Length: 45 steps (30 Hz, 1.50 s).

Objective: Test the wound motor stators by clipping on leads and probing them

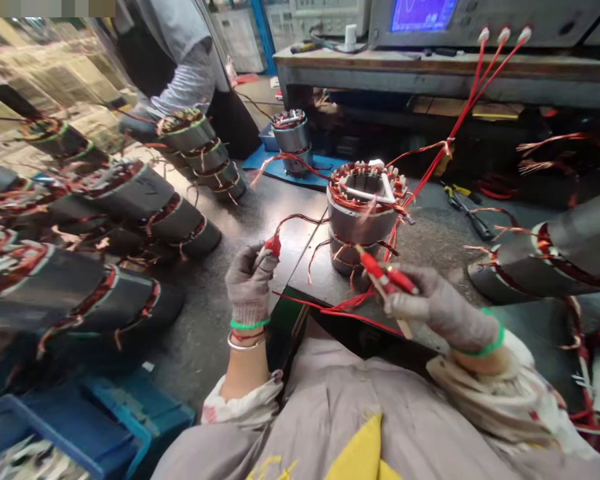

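A motor stator [364,213] with copper windings stands upright on the metal bench in front of me. My gloved left hand [249,283] pinches a red test clip [273,245] attached to a thin copper lead from the stator. To the right, my gloved right hand [437,305] grips red clips [387,273] on red test leads [473,90] that run up to a tester at the back. Both hands hover just in front of the stator, not touching it.
Rows of finished stators [130,200] lie stacked at left, more lie at right [560,257]. Another stator [291,137] stands on a blue mat. A co-worker's sleeve [187,83] reaches over the left stack. A tester screen [423,13] and pliers [467,207] are behind.
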Motion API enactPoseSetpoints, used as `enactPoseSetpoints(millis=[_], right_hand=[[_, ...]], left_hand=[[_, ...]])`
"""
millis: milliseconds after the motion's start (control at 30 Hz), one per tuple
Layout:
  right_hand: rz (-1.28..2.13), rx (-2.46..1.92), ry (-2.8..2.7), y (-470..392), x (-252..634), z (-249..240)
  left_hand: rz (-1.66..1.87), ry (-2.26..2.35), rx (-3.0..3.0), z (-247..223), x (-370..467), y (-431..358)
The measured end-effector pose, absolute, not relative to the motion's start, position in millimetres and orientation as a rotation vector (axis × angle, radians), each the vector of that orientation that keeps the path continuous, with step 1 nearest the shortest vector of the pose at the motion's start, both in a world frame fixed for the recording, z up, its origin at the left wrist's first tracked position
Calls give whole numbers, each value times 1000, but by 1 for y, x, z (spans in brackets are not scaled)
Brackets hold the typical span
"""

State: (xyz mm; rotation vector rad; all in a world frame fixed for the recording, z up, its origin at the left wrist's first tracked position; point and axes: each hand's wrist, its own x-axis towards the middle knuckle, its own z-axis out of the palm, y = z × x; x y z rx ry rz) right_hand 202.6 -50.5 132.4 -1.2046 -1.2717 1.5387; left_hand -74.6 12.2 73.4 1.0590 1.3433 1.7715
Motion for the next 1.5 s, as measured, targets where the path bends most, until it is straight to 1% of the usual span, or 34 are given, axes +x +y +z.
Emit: enactPoseSetpoints(millis=[100, 200, 367, 433, 533, 600, 633, 700, 800, 1033, 1500], right_hand=[[1352, -1453, -1423, -50, 197, 109], [1140, -1499, -1509, -41, 185, 98], [1091, -1438, -1581, -40, 206, 101], [879, -1535, -1501, -38, 224, 100], [351, -1755, -1377, -15, 239, 96], [178, -1840, -1380, 13, 239, 92], [191, -1858, -1372, 28, 238, 91], [322, -1864, -1299, 55, 235, 90], [479, -1836, -1177, 77, 233, 89], [473, -1743, -1146, 80, 235, 79], [496, -1671, -1106, 80, 234, 73]], left_hand=[[1776, 1359, 1022, 70, -71, 16], [1804, 1401, 991, 69, -67, 17], [1791, 1447, 1004, 72, -69, 13], [1781, 1430, 983, 70, -71, 15], [1787, 1396, 931, 65, -69, 21], [1795, 1387, 897, 62, -66, 24], [1793, 1387, 885, 61, -64, 25], [1780, 1398, 859, 61, -62, 24], [1740, 1400, 780, 64, -60, 22], [1738, 1348, 492, 70, -54, 27], [1755, 1355, 451, 66, -55, 29]])
